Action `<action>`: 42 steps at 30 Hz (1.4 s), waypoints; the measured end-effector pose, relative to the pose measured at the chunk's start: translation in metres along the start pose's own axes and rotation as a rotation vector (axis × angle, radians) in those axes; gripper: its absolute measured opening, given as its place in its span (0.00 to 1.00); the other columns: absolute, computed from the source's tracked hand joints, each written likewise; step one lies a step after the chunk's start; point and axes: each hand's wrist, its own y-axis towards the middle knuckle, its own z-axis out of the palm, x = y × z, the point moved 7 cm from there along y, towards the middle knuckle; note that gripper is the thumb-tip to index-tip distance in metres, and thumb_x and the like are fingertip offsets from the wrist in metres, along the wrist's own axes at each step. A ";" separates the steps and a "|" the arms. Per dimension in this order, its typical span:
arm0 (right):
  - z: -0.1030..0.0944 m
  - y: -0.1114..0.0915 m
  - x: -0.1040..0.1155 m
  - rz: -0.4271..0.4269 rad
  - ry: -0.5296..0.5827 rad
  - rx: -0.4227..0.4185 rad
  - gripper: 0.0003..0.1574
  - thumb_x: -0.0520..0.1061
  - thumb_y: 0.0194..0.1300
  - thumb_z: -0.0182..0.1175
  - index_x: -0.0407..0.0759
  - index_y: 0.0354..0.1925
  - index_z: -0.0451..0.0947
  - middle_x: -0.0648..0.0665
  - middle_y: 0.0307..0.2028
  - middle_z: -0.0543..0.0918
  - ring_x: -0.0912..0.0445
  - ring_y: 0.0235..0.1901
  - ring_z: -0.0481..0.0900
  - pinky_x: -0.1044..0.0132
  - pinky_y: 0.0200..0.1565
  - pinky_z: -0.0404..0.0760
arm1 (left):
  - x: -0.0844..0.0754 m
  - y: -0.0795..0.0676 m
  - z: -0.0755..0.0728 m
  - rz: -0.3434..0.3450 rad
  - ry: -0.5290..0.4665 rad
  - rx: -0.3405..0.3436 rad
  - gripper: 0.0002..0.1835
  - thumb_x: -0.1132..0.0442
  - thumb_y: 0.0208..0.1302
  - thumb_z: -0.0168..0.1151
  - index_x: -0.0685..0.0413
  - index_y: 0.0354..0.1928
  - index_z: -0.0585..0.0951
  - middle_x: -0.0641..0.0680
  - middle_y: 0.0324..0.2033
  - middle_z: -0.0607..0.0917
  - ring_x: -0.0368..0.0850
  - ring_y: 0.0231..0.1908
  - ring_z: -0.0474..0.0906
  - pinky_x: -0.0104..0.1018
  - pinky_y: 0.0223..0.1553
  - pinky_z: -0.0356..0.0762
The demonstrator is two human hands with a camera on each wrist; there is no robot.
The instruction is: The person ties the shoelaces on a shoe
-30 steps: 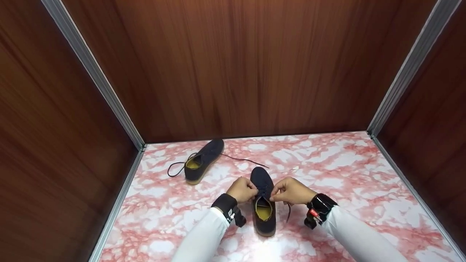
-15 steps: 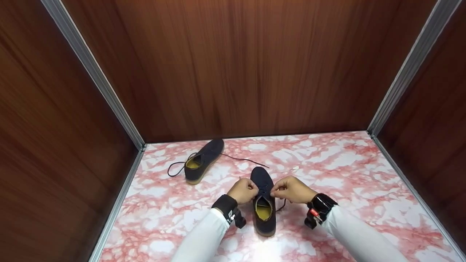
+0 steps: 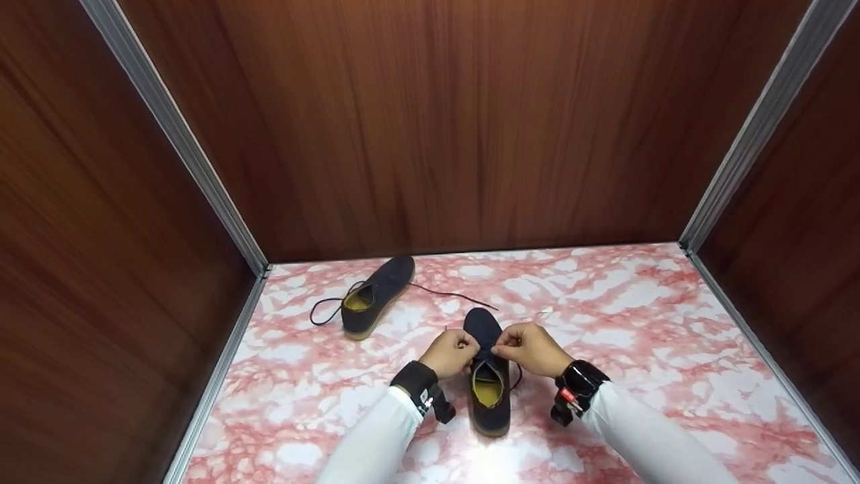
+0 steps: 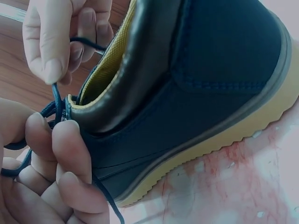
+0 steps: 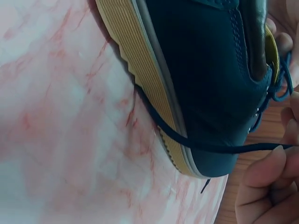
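Left of the nearer shoe (image 5: 201,88), the left hand (image 3: 449,353) pinches the lace (image 5: 219,149) with its fingers; right of it, the right hand (image 3: 537,349) also.

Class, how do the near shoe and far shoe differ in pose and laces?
The near shoe points nearly straight ahead; the far shoe angles rightward. Left hand and right hand pinch the near shoe's lace; the far shoe's lace trails loose. Both are dark with yellow linings.

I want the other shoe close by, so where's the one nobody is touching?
In the head view, the untouched shoe lies left of centre near the back wall, beyond and left of the left hand and the nearer shoe.
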 end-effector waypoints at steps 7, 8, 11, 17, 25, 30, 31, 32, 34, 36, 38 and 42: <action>0.007 0.003 -0.001 0.042 -0.024 -0.053 0.11 0.45 0.64 0.73 0.46 0.26 0.85 0.53 0.20 0.81 0.68 0.21 0.72 0.75 0.27 0.71 | -0.002 0.000 0.002 0.020 -0.007 -0.010 0.08 0.64 0.73 0.59 0.60 0.39 0.83 0.44 0.20 0.77 0.38 0.18 0.76 0.25 0.20 0.73; 0.009 0.003 -0.001 0.049 -0.024 -0.056 0.12 0.45 0.64 0.73 0.46 0.26 0.84 0.54 0.19 0.81 0.68 0.20 0.72 0.74 0.25 0.70 | -0.002 0.000 0.002 0.017 -0.008 -0.010 0.08 0.63 0.74 0.59 0.60 0.39 0.84 0.44 0.20 0.77 0.38 0.19 0.76 0.25 0.20 0.73; 0.011 0.003 -0.002 0.071 -0.011 -0.064 0.12 0.45 0.65 0.73 0.46 0.26 0.83 0.54 0.17 0.78 0.67 0.16 0.71 0.74 0.21 0.69 | -0.001 0.000 0.002 0.016 -0.010 -0.014 0.08 0.63 0.74 0.58 0.59 0.39 0.83 0.44 0.21 0.77 0.39 0.19 0.76 0.25 0.20 0.73; 0.015 0.003 -0.003 0.049 0.013 -0.067 0.05 0.44 0.66 0.73 0.45 0.37 0.86 0.49 0.18 0.80 0.66 0.16 0.73 0.73 0.19 0.71 | 0.000 -0.002 0.002 0.022 -0.021 -0.028 0.08 0.62 0.73 0.59 0.59 0.39 0.83 0.44 0.21 0.78 0.40 0.20 0.76 0.26 0.21 0.73; 0.020 0.004 -0.003 -0.018 0.012 -0.039 0.03 0.43 0.68 0.70 0.46 0.36 0.88 0.47 0.26 0.87 0.69 0.23 0.76 0.75 0.27 0.76 | 0.004 -0.004 0.001 0.024 -0.060 -0.023 0.08 0.63 0.75 0.59 0.61 0.40 0.83 0.45 0.20 0.78 0.39 0.19 0.76 0.26 0.22 0.75; 0.022 0.003 -0.004 -0.001 0.031 0.002 0.06 0.42 0.70 0.68 0.45 0.34 0.83 0.54 0.20 0.77 0.68 0.20 0.72 0.76 0.24 0.70 | 0.007 -0.007 -0.002 0.004 -0.094 -0.022 0.09 0.63 0.73 0.60 0.62 0.40 0.84 0.47 0.21 0.80 0.38 0.19 0.78 0.34 0.27 0.84; 0.022 0.003 -0.004 0.000 0.033 0.009 0.06 0.42 0.71 0.67 0.44 0.34 0.81 0.54 0.20 0.75 0.68 0.20 0.71 0.76 0.23 0.70 | 0.007 -0.007 -0.002 -0.004 -0.101 -0.016 0.09 0.63 0.73 0.60 0.63 0.41 0.84 0.47 0.21 0.80 0.38 0.20 0.78 0.35 0.28 0.85; 0.022 0.003 -0.003 -0.001 0.033 0.013 0.07 0.41 0.71 0.67 0.43 0.34 0.80 0.55 0.20 0.75 0.68 0.20 0.71 0.76 0.23 0.69 | 0.008 -0.007 -0.002 -0.011 -0.105 -0.009 0.09 0.63 0.72 0.61 0.63 0.41 0.85 0.47 0.22 0.80 0.38 0.20 0.78 0.36 0.28 0.86; 0.022 0.002 -0.002 -0.001 0.025 0.016 0.07 0.41 0.72 0.66 0.44 0.34 0.79 0.56 0.21 0.73 0.68 0.21 0.70 0.76 0.24 0.68 | 0.008 -0.007 -0.001 -0.020 -0.116 0.014 0.09 0.64 0.71 0.62 0.64 0.41 0.85 0.48 0.22 0.81 0.38 0.20 0.79 0.35 0.29 0.86; 0.022 0.002 -0.001 -0.003 0.014 0.011 0.07 0.40 0.71 0.65 0.44 0.34 0.78 0.55 0.22 0.73 0.68 0.21 0.70 0.75 0.25 0.68 | 0.008 -0.007 0.000 -0.020 -0.108 0.039 0.08 0.65 0.70 0.63 0.65 0.40 0.85 0.47 0.22 0.82 0.38 0.20 0.79 0.34 0.28 0.85; 0.022 0.001 0.000 0.000 0.007 0.001 0.07 0.40 0.71 0.65 0.44 0.34 0.77 0.55 0.23 0.73 0.67 0.22 0.69 0.75 0.26 0.68 | 0.007 -0.007 0.001 -0.009 -0.088 0.054 0.08 0.65 0.70 0.64 0.64 0.40 0.84 0.46 0.22 0.82 0.38 0.20 0.79 0.32 0.27 0.84; 0.024 0.001 -0.001 0.002 0.001 -0.030 0.09 0.40 0.69 0.66 0.45 0.33 0.76 0.55 0.22 0.72 0.67 0.21 0.69 0.75 0.26 0.67 | 0.005 -0.009 0.002 0.030 -0.045 0.047 0.06 0.64 0.69 0.66 0.62 0.40 0.84 0.44 0.21 0.81 0.41 0.20 0.79 0.28 0.23 0.79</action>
